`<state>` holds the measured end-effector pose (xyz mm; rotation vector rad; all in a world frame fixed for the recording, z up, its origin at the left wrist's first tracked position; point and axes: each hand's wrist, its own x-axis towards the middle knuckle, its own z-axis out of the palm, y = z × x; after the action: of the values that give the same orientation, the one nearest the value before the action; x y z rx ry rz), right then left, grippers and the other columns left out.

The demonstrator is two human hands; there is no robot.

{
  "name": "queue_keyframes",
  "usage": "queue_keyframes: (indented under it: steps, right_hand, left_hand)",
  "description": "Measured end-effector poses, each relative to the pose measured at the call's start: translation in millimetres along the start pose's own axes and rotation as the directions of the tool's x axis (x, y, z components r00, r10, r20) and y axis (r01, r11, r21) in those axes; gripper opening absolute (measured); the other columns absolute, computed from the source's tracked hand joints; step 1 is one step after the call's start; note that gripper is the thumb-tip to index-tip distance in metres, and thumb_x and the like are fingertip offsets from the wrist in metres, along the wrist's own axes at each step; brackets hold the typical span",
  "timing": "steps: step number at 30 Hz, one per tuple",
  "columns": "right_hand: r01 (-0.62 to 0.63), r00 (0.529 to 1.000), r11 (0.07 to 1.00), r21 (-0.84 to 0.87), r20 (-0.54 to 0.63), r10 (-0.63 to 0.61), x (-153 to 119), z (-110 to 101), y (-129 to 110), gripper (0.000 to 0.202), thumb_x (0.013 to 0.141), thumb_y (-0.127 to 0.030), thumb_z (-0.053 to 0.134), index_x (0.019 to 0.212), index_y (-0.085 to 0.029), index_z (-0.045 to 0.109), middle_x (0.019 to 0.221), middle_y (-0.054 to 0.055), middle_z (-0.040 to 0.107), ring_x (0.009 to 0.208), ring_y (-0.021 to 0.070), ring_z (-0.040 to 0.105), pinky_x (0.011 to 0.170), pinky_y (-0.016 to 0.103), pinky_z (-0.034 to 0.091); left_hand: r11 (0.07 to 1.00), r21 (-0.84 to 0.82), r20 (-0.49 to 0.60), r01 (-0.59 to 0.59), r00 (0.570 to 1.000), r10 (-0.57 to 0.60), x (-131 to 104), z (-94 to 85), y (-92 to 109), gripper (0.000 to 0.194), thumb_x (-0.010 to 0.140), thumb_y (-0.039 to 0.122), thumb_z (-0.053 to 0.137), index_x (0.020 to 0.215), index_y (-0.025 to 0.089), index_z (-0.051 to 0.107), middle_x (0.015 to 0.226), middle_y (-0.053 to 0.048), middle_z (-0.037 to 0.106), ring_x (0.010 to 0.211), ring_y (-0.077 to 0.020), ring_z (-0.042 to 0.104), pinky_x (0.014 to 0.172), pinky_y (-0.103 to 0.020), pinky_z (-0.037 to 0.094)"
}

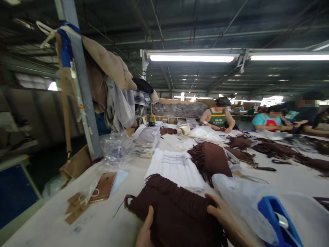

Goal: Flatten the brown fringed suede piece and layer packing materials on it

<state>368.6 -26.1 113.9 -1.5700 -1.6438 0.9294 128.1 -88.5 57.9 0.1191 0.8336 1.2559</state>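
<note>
Fringed piece: the dark brown fringed garment [177, 214] lies flat on the white table [108, 223] between your two hands, its fringe running in rows across the top.
Left hand: your left hand [146, 230] sits at the garment's near left edge, fingers curled up onto the cloth; only part of the hand shows, so you cannot tell whether it pinches the fabric or just rests on it.
Right hand: your right hand [222, 213] lies on the garment's right edge, fingers bent and pressed on the cloth, thumb toward the fringe.
Right of your right hand: a clear plastic bag [246, 202], and a blue plastic tool [279, 219] lying on it.
Beyond your hands: a stack of white folded sheets [176, 168] and a second brown fringed piece [212, 159], just beside each other.
Left of your left hand: a rose-gold phone [104, 187] and brown card tags [75, 207].
Far side: co-workers [218, 116] with hands on more brown pieces.
</note>
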Motion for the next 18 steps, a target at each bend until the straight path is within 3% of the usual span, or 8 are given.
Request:
queue_keyframes:
  steps: [4,5,7,9,11,13,16,18]
  right_hand:
    - [0.219,0.975,0.952,-0.212,-0.001,-0.224,-9.3,7.5,-26.3,0.067,0.067,-0.037,0.052,0.129,-0.013,0.047,0.138,0.015,0.045,0.13,0.0281,0.036,0.111,0.046,0.02]
    - [0.331,0.943,0.906,-0.265,0.07,-0.324,-14.2,13.6,-35.7,0.065,0.073,-0.042,0.052,0.133,-0.016,0.044,0.142,0.012,0.04,0.134,0.027,0.031,0.112,0.047,0.017]
    - [0.57,0.819,0.763,-0.305,0.284,-0.499,-21.9,30.6,-49.3,0.06,0.082,-0.044,0.047,0.138,-0.022,0.038,0.147,0.008,0.033,0.137,0.0244,0.024,0.113,0.048,0.015]
    - [0.653,0.749,0.685,-0.322,0.406,-0.524,-21.3,49.7,-48.0,0.053,0.087,-0.039,0.042,0.139,-0.027,0.035,0.147,0.002,0.032,0.137,0.0192,0.024,0.113,0.042,0.017]
    - [0.52,0.852,0.73,-0.444,0.336,-0.402,-11.0,63.4,-29.0,0.047,0.089,-0.032,0.039,0.135,-0.025,0.042,0.14,0.005,0.044,0.132,0.0202,0.035,0.11,0.04,0.027]
    - [0.274,0.961,0.78,-0.563,0.14,-0.237,4.8,66.8,0.2,0.043,0.086,-0.023,0.041,0.126,-0.012,0.053,0.13,0.017,0.053,0.123,0.0293,0.046,0.103,0.047,0.037]
    - [0.147,0.981,0.792,-0.593,-0.018,-0.195,26.7,53.7,28.8,0.041,0.081,-0.014,0.042,0.117,-0.001,0.057,0.128,0.026,0.051,0.12,0.0347,0.048,0.101,0.051,0.038]
    - [0.241,0.941,0.779,-0.579,-0.057,-0.334,33.0,37.0,18.1,0.043,0.084,-0.018,0.04,0.122,-0.004,0.054,0.134,0.022,0.047,0.126,0.029,0.043,0.106,0.045,0.034]
  left_hand:
    - [0.997,0.06,0.019,0.039,0.999,-0.04,-3.2,7.9,11.1,0.057,0.085,0.046,0.054,0.13,0.012,0.047,0.117,-0.016,0.062,0.112,-0.0305,0.056,0.099,-0.046,0.042]
    - [0.997,0.077,0.033,0.019,0.999,-0.022,-3.4,11.2,12.0,0.055,0.085,0.043,0.054,0.13,0.011,0.047,0.116,-0.015,0.063,0.111,-0.0294,0.057,0.099,-0.043,0.042]
    - [0.995,0.1,0.071,-0.026,0.997,0.019,-5.6,20.2,12.2,0.048,0.088,0.037,0.051,0.128,0.01,0.049,0.115,-0.015,0.064,0.11,-0.0273,0.058,0.099,-0.039,0.043]
    - [0.989,0.139,0.086,-0.059,0.995,0.048,-11.7,30.5,13.0,0.044,0.088,0.036,0.052,0.125,0.012,0.052,0.113,-0.014,0.065,0.107,-0.0263,0.06,0.098,-0.037,0.044]
    - [0.977,0.205,0.057,-0.049,0.998,0.038,-20.4,38.3,18.2,0.045,0.085,0.039,0.056,0.121,0.013,0.055,0.11,-0.014,0.067,0.104,-0.0273,0.062,0.095,-0.039,0.046]
    - [0.959,0.282,0.011,-0.016,1.0,0.014,-28.3,42.0,29.1,0.048,0.081,0.044,0.06,0.118,0.014,0.057,0.105,-0.014,0.068,0.099,-0.0287,0.064,0.091,-0.041,0.048]
    - [0.91,0.415,-0.009,-0.005,1.0,0.009,-34.5,46.1,51.5,0.05,0.078,0.051,0.061,0.111,0.013,0.061,0.097,-0.014,0.071,0.092,-0.0286,0.066,0.085,-0.041,0.05]
    - [0.847,0.53,0.023,-0.038,0.999,0.03,-36.5,55.4,66.0,0.052,0.074,0.053,0.064,0.107,0.012,0.062,0.093,-0.013,0.071,0.088,-0.0275,0.067,0.083,-0.038,0.05]
